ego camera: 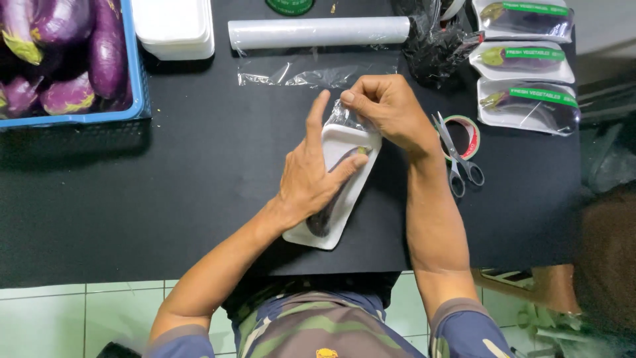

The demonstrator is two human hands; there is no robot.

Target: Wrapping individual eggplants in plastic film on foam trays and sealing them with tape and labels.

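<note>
A white foam tray (pixel 334 142) lies tilted on the black table, with a dark purple eggplant (pixel 322 219) in it. My left hand (pixel 311 176) rests flat over the tray, index finger pointing up along its left edge. My right hand (pixel 387 109) pinches clear plastic wrap (pixel 343 116) at the tray's top end, and the wrap is bunched between thumb and fingers.
A roll of clear wrap (pixel 318 32) lies at the back, a loose sheet (pixel 311 73) before it. A blue crate (pixel 136 79) of eggplants stands far left, white trays (pixel 173 26) beside it. Scissors (pixel 457 159) and a tape roll (pixel 467 129) lie right; three wrapped trays (pixel 523 59) far right.
</note>
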